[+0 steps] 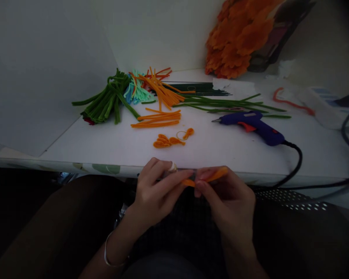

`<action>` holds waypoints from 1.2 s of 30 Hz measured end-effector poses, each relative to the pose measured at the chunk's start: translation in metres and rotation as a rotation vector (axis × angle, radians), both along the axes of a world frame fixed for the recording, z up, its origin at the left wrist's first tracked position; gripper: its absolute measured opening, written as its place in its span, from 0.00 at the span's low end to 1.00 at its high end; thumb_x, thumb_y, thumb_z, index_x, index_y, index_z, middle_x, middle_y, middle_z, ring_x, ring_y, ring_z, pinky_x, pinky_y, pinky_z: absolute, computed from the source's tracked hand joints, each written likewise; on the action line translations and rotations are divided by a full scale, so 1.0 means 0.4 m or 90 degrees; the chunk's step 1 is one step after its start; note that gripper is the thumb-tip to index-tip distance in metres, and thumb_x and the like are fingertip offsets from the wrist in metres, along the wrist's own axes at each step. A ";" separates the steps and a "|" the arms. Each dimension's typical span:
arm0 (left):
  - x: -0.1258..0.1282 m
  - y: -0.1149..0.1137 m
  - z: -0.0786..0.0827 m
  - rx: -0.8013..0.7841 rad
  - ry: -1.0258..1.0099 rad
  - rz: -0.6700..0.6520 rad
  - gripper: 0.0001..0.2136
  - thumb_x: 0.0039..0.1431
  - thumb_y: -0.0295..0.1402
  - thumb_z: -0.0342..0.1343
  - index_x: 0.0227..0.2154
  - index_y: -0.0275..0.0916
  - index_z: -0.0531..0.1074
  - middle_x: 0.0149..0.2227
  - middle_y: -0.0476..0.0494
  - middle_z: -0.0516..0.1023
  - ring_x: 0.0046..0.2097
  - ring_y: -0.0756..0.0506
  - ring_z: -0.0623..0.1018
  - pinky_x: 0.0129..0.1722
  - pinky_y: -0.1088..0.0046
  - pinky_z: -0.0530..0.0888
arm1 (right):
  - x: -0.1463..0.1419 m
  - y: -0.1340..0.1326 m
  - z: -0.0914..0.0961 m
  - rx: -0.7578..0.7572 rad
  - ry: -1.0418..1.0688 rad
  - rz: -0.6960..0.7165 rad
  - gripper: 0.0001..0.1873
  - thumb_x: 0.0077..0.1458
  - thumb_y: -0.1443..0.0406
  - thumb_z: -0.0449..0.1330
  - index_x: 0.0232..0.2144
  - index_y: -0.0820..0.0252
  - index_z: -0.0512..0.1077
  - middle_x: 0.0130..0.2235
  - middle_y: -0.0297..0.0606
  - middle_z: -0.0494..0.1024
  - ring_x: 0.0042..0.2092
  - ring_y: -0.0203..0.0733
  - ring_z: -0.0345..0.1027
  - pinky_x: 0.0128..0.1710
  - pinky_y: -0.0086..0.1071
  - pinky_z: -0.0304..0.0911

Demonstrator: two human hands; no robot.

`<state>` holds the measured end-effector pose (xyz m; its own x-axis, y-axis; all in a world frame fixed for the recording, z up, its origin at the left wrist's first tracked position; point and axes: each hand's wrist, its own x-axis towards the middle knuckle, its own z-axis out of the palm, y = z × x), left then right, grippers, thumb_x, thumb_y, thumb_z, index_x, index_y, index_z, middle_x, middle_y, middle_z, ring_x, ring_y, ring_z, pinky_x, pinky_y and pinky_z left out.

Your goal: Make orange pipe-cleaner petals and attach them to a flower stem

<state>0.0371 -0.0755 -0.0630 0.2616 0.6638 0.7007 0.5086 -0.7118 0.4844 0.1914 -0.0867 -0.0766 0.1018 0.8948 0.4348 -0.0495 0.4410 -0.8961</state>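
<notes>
An orange pipe cleaner [216, 175] is held between my two hands at the table's front edge. My left hand [158, 188], with a ring and a bracelet, pinches one end of it. My right hand [225, 199] grips it between thumb and fingers, and a short piece sticks out above that hand. Just beyond lie several looped orange pipe-cleaner petals [162, 141], with a thin ring and a small twisted piece [188, 133] beside them. Straight orange pipe cleaners [157, 119] lie in a row behind the petals.
A blue glue gun [253, 123] lies at the right, its cord [298, 159] running off the front edge. Behind are green pipe cleaners [104, 99], a light-green bundle [139, 89], dark stems [189, 88], a white box [322, 104] and orange flowers [235, 38].
</notes>
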 end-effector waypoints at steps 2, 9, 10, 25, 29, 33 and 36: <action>0.014 -0.008 0.001 -0.118 -0.083 0.018 0.08 0.55 0.25 0.58 0.38 0.41 0.76 0.32 0.46 0.70 0.35 0.48 0.70 0.33 0.72 0.68 | -0.006 -0.006 -0.013 0.101 -0.043 -0.116 0.11 0.50 0.76 0.62 0.33 0.57 0.72 0.31 0.32 0.76 0.29 0.34 0.71 0.29 0.28 0.72; 0.045 -0.028 0.015 -0.375 -0.285 -0.075 0.05 0.60 0.30 0.54 0.35 0.41 0.75 0.33 0.46 0.73 0.36 0.48 0.71 0.32 0.73 0.67 | 0.005 0.000 -0.042 0.330 -0.236 -0.232 0.20 0.49 0.76 0.63 0.43 0.52 0.73 0.36 0.36 0.79 0.34 0.41 0.74 0.31 0.36 0.74; 0.047 -0.028 0.016 -0.391 -0.302 -0.075 0.05 0.60 0.31 0.53 0.34 0.41 0.75 0.33 0.46 0.73 0.36 0.48 0.71 0.32 0.73 0.67 | 0.007 0.002 -0.044 0.349 -0.253 -0.227 0.20 0.49 0.75 0.64 0.43 0.52 0.74 0.36 0.36 0.80 0.34 0.42 0.75 0.30 0.36 0.74; 0.055 -0.013 0.003 -0.370 -0.282 -0.019 0.07 0.59 0.25 0.51 0.28 0.40 0.70 0.29 0.49 0.67 0.33 0.49 0.68 0.30 0.73 0.64 | 0.013 0.026 -0.045 0.405 -0.314 -0.120 0.16 0.48 0.77 0.63 0.39 0.57 0.75 0.35 0.37 0.80 0.35 0.41 0.73 0.30 0.37 0.70; 0.045 -0.016 0.012 -0.306 -0.203 -0.028 0.07 0.61 0.25 0.49 0.31 0.39 0.70 0.31 0.48 0.67 0.35 0.49 0.68 0.32 0.73 0.65 | 0.008 0.023 -0.039 0.273 -0.197 -0.081 0.18 0.47 0.78 0.63 0.39 0.56 0.73 0.33 0.35 0.79 0.34 0.40 0.72 0.32 0.37 0.69; 0.034 -0.018 0.021 -0.280 -0.137 -0.042 0.07 0.62 0.23 0.48 0.32 0.38 0.69 0.32 0.47 0.67 0.37 0.49 0.68 0.35 0.73 0.66 | 0.001 0.006 -0.034 0.154 -0.168 -0.078 0.14 0.49 0.75 0.63 0.37 0.55 0.73 0.33 0.32 0.79 0.34 0.38 0.72 0.35 0.35 0.69; 0.036 -0.022 0.019 -0.259 -0.103 -0.052 0.07 0.62 0.22 0.47 0.33 0.37 0.68 0.32 0.47 0.66 0.37 0.49 0.68 0.36 0.73 0.66 | -0.007 -0.002 -0.028 0.065 -0.169 -0.147 0.10 0.51 0.71 0.63 0.37 0.54 0.73 0.32 0.29 0.78 0.32 0.34 0.71 0.34 0.30 0.68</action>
<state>0.0513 -0.0844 -0.0552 0.2324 0.8758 0.4230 0.3529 -0.4812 0.8024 0.1887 -0.0876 -0.0880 0.1679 0.8118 0.5593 0.2899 0.5016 -0.8151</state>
